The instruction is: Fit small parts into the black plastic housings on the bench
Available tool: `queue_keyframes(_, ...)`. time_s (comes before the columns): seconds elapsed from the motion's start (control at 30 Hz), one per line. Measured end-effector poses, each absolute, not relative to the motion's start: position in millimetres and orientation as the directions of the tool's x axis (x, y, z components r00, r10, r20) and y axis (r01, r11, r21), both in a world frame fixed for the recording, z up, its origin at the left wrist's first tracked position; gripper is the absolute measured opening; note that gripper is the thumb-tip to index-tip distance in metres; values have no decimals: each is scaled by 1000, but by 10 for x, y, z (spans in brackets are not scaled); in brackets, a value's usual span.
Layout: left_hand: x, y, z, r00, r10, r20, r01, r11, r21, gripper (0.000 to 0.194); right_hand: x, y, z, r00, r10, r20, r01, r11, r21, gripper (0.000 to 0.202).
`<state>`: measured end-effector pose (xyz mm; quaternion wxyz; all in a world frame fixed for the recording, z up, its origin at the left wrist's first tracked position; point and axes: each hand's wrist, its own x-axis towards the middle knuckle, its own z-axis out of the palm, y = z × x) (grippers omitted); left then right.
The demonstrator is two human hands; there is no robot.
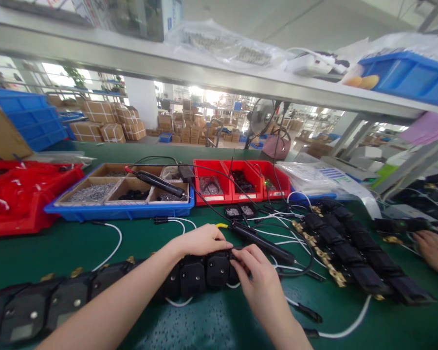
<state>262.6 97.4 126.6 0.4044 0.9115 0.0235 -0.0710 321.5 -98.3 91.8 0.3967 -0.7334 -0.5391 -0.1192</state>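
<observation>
A row of black housings [192,278] with silver screws and white cables lies along the green bench. My left hand [203,240] rests on top of the row near its right end, its fingers bent over a housing. Beside it, my right hand [253,265] pinches at the upper right edge of the last housings. Whatever lies between those fingertips is too small to make out. Just behind my hands is a black electric screwdriver [263,242] with a yellow end, lying on the bench.
A blue tray [120,212] of screws holds a second screwdriver [155,182]. Red bins [212,197] stand beside it. More black housings with brass fittings [336,238] lie to the right. Another person's hand [434,248] is at the far right. A shelf [219,75] spans above.
</observation>
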Motion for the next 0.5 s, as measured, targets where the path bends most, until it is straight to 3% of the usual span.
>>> queue_keyframes(0.4, 2555, 930, 1263, 994, 46, -103, 107, -674, 731, 40, 3205, -1029, 950, 373, 704, 604, 894, -97, -438, 17)
queue_keyframes(0.5, 2551, 953, 1224, 991, 90, -97, 132, -668, 733, 40, 3131, -1015, 989, 252, 793, 554, 941, -68, -330, 50)
